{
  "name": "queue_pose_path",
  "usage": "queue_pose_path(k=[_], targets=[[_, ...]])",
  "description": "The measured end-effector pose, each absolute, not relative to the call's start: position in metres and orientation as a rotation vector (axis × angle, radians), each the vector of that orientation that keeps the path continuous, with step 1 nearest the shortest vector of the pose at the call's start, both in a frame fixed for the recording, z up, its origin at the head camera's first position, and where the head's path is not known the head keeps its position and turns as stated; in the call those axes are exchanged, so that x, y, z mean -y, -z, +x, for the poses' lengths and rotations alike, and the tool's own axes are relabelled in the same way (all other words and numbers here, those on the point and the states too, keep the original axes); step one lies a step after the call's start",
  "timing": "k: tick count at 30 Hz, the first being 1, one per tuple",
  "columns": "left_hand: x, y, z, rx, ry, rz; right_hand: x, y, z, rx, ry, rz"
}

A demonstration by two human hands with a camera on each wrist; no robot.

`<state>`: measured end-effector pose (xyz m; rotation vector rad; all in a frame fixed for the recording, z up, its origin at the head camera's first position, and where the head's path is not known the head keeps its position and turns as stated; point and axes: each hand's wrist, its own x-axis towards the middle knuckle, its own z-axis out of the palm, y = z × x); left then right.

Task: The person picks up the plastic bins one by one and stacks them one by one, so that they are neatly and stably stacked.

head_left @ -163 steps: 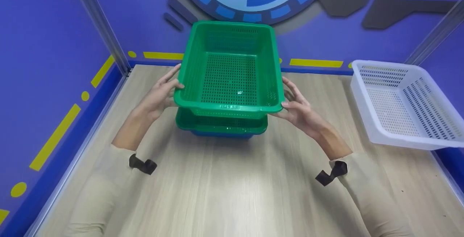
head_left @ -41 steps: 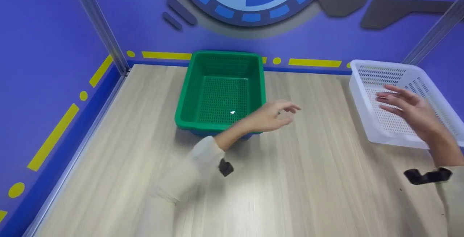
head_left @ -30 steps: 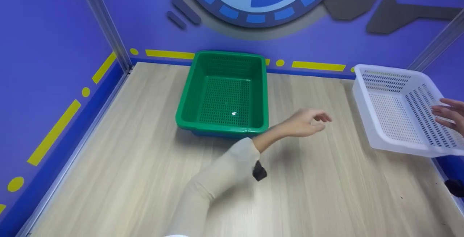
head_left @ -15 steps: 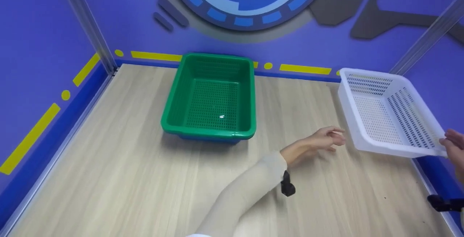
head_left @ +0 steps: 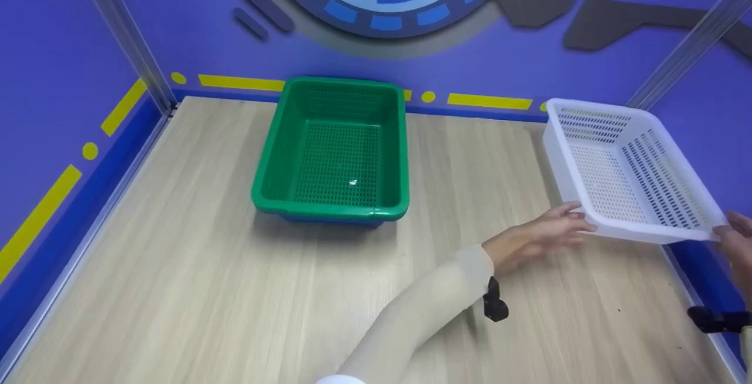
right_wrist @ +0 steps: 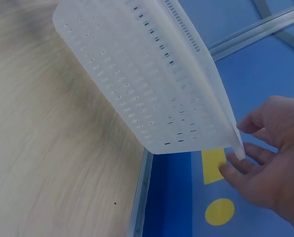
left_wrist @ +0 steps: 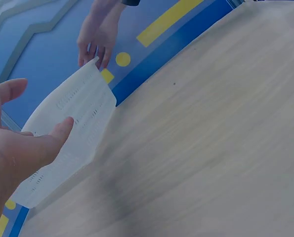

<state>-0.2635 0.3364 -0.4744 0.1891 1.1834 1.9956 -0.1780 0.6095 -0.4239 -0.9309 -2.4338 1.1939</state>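
Note:
A white perforated plastic basket (head_left: 658, 233) is at the right back of the table. My right hand (head_left: 738, 249) holds its near right corner; in the right wrist view the thumb is on the rim and the fingers (right_wrist: 240, 178) curl beneath it. At the near left corner, my left hand (head_left: 555, 232) reaches the basket with its fingers extended. The left wrist view shows the thumb and a finger of that hand (left_wrist: 21, 148) spread apart in front of the basket's wall (left_wrist: 85, 118).
A green perforated basket (head_left: 329, 210) sits on something blue (head_left: 335, 220) at the back left of the wooden table (head_left: 247, 302). Blue-purple panels (head_left: 335, 55) stand behind and at both sides. A metal strip (head_left: 693, 293) runs along the right table edge.
Both hands have let go of the green basket, which now rests at the back left. The right hand has taken the white basket's near right corner; the left has moved right to its near left corner.

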Motion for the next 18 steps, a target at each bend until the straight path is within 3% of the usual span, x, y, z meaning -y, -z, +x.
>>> queue_pose_path(k=[6,12,18], targets=[[-0.335,0.466,-0.262,-1.134,-2.059,0.120,-0.591,0.406,-0.160,2.463,-1.191,-0.857],[-0.323,0.467,-0.269,-1.179,-2.055,0.119,-0.625,0.427,-0.191,2.472,-1.196,-1.073],[-0.310,0.472,-0.279,-1.323,-2.078,0.063,-0.641,0.448,-0.213,2.603,-1.211,-1.055]])
